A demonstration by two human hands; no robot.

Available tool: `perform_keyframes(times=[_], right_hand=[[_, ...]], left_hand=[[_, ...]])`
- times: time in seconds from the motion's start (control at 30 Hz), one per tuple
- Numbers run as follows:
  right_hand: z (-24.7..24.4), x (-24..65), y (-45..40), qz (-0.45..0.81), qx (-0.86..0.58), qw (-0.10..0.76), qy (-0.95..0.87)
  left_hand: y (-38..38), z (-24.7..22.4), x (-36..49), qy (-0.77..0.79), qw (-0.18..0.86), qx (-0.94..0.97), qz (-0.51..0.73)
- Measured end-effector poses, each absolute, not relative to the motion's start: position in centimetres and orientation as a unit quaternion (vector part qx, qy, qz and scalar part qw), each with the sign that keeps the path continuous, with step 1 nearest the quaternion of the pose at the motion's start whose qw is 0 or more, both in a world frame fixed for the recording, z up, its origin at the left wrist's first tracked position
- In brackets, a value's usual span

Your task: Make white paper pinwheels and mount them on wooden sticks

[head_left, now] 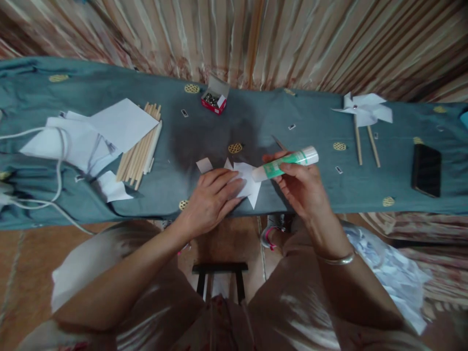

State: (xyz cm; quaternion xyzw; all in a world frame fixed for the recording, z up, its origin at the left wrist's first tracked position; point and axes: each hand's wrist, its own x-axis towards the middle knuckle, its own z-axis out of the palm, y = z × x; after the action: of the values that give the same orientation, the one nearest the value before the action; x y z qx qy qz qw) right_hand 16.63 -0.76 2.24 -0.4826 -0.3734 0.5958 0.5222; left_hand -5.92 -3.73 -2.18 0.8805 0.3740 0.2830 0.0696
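A small red cardboard box, flap raised, holds shiny metal pieces. My right hand grips a green-and-white cylindrical glue stick at the pointed white paper partly under my left hand, whose grip I cannot tell.

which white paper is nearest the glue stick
The pointed piece under the left hand, right by the glue stick; the paper pile and pinwheel lie farther off.

Left hand laid palm down — right hand curled in grip, forearms reaching forward.
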Motion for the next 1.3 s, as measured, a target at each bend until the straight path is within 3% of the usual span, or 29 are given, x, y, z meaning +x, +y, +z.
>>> perform_keyframes(times=[0.4,1.03,1.3], right_hand=[[1.4,14.7,-1.0,0.476,-0.543,0.42,-0.55],[1.2,14.5,-1.3,0.293,-0.578,0.307,-0.696],[0.9,14.9,-1.0,0.299,-0.606,0.311,-0.668]], left_hand=[[-4.6,-3.7,-5.4,0.375,0.142,0.888,0.224],[-5.0,-3.8,-5.7,0.389,0.118,0.89,0.206],[-5.0,-3.7,-5.7,0.396,0.113,0.892,0.184]])
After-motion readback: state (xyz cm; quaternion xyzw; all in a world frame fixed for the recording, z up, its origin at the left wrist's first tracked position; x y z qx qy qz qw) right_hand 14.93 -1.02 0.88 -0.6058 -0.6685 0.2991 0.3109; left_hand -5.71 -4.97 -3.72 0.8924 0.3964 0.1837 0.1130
